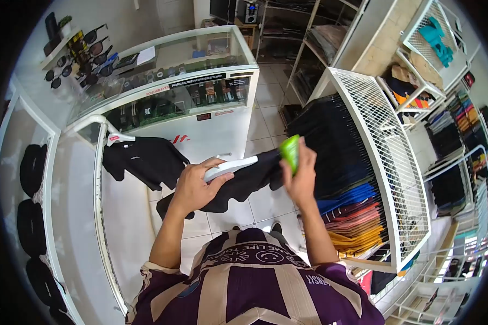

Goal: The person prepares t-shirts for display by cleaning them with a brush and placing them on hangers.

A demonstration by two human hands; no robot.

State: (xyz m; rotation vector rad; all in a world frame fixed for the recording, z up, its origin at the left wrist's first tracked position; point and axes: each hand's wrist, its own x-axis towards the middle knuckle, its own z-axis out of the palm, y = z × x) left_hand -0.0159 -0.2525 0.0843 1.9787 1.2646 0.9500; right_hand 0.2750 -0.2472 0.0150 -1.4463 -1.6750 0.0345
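My left hand (197, 187) is closed around a flat, narrow white piece (231, 167) with a rounded end. Fingers and thumb of my right hand (301, 176) grip a bright green handheld object (290, 151), slightly blurred, whose kind I cannot make out. Below and between the hands extends a black garment (238, 187); what holds it up is hidden. To the left, a black T-shirt (146, 157) hangs on a white hanger (119, 138) with a red label, at the end of a white rail (100, 179).
A glass display counter (243, 51) with watches and small goods stands ahead. On the right, a white mesh-topped rack (404, 200) carries a dense row of dark and coloured clothes (331, 157). Black bags (32, 170) hang along the left wall. White floor tiles (263, 114) run between.
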